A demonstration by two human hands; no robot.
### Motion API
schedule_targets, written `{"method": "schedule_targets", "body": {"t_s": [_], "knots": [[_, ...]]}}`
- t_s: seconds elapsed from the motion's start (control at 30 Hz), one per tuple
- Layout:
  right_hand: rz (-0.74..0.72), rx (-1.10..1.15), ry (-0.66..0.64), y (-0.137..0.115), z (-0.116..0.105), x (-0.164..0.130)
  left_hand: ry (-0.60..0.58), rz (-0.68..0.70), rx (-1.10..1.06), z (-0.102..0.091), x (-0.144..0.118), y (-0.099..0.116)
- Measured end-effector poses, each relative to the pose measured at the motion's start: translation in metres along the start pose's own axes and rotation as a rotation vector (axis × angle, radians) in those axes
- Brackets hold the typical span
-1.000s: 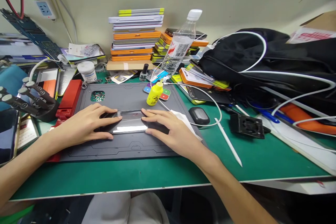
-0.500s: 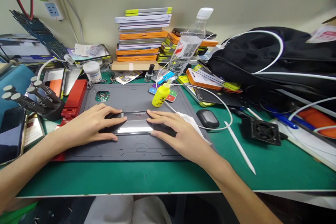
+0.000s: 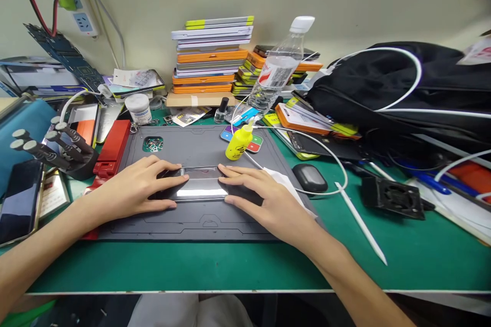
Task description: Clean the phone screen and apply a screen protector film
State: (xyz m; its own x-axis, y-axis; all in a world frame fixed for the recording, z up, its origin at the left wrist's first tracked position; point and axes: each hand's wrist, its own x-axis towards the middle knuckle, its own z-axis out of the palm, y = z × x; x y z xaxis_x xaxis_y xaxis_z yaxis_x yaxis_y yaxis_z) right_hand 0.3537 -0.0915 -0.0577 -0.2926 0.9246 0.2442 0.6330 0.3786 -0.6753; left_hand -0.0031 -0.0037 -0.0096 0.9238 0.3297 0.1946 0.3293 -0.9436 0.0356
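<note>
A black phone (image 3: 203, 187) lies flat and crosswise on a dark grey work mat (image 3: 192, 148). My left hand (image 3: 134, 189) rests on the phone's left end, fingers spread over it, thumb at the near edge. My right hand (image 3: 264, 199) covers the right end the same way. A strip of glossy screen shows between the two hands, reflecting light. A small yellow bottle (image 3: 238, 143) stands on the mat just behind my right hand, and a white cloth (image 3: 286, 186) lies under my right wrist side.
A red tool (image 3: 111, 148) and a black rack of screwdrivers (image 3: 57, 150) sit to the left. Stacked orange and white boxes (image 3: 210, 56) and a water bottle (image 3: 280, 66) stand at the back. A black bag (image 3: 402, 92), white cables, a black earbud case (image 3: 310, 178), a white stylus (image 3: 360, 222) and a small fan (image 3: 393, 196) lie right.
Both hands stay on the phone in the same grip. Only the camera view has shifted, so everything sits slightly further right and lower in the picture.
</note>
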Motion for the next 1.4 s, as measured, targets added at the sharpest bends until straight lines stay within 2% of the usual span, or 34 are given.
{"method": "schedule_targets", "body": {"t_s": [0.43,0.6,0.73,1.0,1.23,1.4], "knots": [[-0.01,-0.009,0.011,0.0,0.001,0.0,-0.033,-0.03,0.001,-0.001,-0.001,0.003],[0.017,0.008,0.002,0.0,0.001,0.0,-0.048,-0.063,-0.064,-0.002,-0.001,0.002],[0.027,0.014,-0.006,0.0,0.001,0.0,-0.054,-0.149,-0.143,0.001,-0.003,0.001],[-0.039,-0.033,-0.026,-0.004,0.001,0.002,-0.06,-0.279,-0.277,0.005,-0.007,-0.001],[-0.081,-0.107,-0.076,-0.001,-0.001,0.003,-0.066,-0.308,-0.394,0.007,-0.008,-0.009],[-0.1,-0.141,-0.096,0.003,-0.003,0.006,-0.129,-0.3,-0.534,0.004,-0.013,-0.019]]}}
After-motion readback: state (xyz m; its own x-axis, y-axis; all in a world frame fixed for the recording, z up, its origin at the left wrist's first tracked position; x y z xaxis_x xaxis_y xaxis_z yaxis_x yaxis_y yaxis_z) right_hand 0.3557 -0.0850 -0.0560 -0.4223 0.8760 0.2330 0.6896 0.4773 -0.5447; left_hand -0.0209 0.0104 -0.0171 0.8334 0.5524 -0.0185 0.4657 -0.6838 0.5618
